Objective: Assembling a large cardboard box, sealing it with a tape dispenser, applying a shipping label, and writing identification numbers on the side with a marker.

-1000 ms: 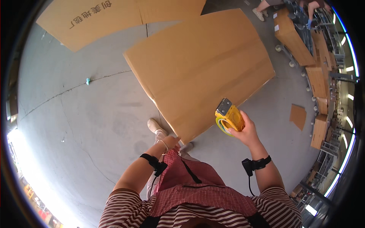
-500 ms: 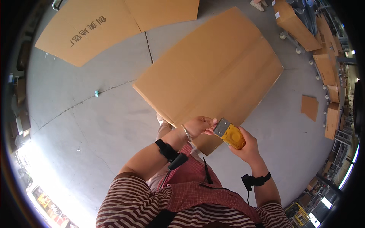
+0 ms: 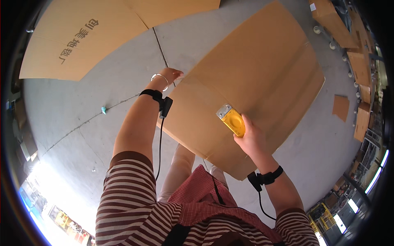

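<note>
In my right hand point(image 3: 252, 141) is a yellow tape measure point(image 3: 233, 122) with a grey metal plate at its front end. The fingers wrap round its case, above a large flat sheet of brown cardboard point(image 3: 262, 74). My left hand point(image 3: 170, 76), with a bracelet at the wrist, reaches out to the sheet's left edge. Its fingertips are pressed together; what they pinch is too small to make out. No tape blade shows clearly between the hands.
Another cardboard sheet point(image 3: 111, 24) with dark printing lies at the far left. Cardboard boxes on wheeled carts point(image 3: 334, 26) line the right side. A small cardboard piece point(image 3: 340, 107) and a teal scrap point(image 3: 104, 110) lie on the grey floor point(image 3: 82, 102).
My left hand has moved from the tape measure's front end up and left to the sheet's edge. My right hand, still holding the tape measure, has shifted forward and left over the cardboard.
</note>
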{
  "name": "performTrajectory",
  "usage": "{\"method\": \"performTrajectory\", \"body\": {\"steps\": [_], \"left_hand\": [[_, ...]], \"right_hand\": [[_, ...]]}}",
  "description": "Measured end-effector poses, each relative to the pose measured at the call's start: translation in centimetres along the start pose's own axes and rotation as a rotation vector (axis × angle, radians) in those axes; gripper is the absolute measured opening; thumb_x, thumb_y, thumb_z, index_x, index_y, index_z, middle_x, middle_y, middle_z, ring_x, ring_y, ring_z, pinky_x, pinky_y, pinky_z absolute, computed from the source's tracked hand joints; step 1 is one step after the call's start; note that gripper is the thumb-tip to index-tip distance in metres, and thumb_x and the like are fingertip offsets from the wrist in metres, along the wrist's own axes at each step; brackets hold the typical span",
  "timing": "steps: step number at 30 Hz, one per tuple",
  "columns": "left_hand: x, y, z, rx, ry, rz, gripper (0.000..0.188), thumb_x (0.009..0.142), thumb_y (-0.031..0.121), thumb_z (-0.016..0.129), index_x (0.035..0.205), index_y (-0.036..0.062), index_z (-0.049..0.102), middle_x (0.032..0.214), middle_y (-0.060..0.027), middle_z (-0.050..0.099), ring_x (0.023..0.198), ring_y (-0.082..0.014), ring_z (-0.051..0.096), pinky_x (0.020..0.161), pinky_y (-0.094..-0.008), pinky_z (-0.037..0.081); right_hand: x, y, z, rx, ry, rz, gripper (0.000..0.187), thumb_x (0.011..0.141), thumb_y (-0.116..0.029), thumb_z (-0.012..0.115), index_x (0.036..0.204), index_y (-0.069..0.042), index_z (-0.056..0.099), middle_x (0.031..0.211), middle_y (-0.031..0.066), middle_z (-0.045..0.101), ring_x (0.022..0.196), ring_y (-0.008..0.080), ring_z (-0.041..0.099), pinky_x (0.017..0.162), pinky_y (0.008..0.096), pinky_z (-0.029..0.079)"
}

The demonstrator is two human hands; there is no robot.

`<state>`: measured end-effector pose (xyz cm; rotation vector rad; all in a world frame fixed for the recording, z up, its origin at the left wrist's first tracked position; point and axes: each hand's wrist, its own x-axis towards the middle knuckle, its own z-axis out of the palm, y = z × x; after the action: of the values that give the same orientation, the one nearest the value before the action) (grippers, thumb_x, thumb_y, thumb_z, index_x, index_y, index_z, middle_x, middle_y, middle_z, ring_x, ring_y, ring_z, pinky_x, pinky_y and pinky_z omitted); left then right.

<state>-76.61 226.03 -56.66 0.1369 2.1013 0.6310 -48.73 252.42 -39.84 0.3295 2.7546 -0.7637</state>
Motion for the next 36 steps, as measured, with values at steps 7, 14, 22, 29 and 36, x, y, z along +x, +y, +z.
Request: {"method": "performTrajectory", "body": {"steps": [7,14,22,29,36], "left_hand": [[-2.4,9.4,5.2,0.038,0.309,-0.104,0.064,0.096,0.05,0.041,0.143,0.0075,0.032,0.126,-0.0187,0.057,0.116,-0.0342,0.057,0.091,-0.0471,0.048],[-4.1,10.2,9.4,0.433,0.661,-0.001,0.062,0.097,0.049,0.038,0.143,0.0081,0.033,0.123,-0.0183,0.057,0.112,-0.035,0.057,0.094,-0.0438,0.046],[-2.2,7.9,9.3,0.725,1.008,0.066,0.06,0.097,0.052,0.04,0.143,0.0128,0.037,0.141,-0.0088,0.045,0.133,-0.0258,0.038,0.106,-0.0477,0.033],[-6.5,15.6,27.7,1.784,0.917,0.418,0.054,0.098,0.034,0.042,0.148,0.0174,0.031,0.155,0.0006,0.028,0.145,-0.0187,0.019,0.115,-0.0492,0.016],[-17.8,23.9,46.5,1.198,-0.344,1.213,0.044,0.094,0.036,0.05,0.132,0.0147,0.054,0.145,-0.0028,0.042,0.145,-0.0192,0.018,0.118,-0.0491,0.007]], "right_hand": [[0.4,1.9,0.1,-0.087,-0.104,0.148,0.069,0.069,-0.017,0.076,0.131,-0.012,0.046,0.097,0.0166,0.063,0.082,0.0342,0.065,0.07,0.0439,0.055],[-6.2,9.0,-2.1,0.169,-0.041,0.031,0.067,0.069,-0.012,0.076,0.13,-0.01,0.049,0.103,0.0142,0.063,0.092,0.034,0.064,0.079,0.0412,0.053],[-24.6,26.4,-6.9,-0.16,-0.331,0.579,0.059,0.073,-0.007,0.068,0.128,-0.016,0.051,0.102,0.0118,0.064,0.094,0.0314,0.064,0.082,0.0422,0.052],[-20.9,31.1,-1.1,-0.143,-0.335,0.421,0.054,0.07,-0.012,0.07,0.121,-0.015,0.054,0.096,0.013,0.066,0.09,0.0326,0.065,0.078,0.0422,0.052],[-25.0,31.9,-0.2,0.162,-0.333,0.629,0.061,0.062,-0.017,0.071,0.121,-0.012,0.056,0.095,0.0142,0.068,0.092,0.0335,0.065,0.08,0.0396,0.052]]}}
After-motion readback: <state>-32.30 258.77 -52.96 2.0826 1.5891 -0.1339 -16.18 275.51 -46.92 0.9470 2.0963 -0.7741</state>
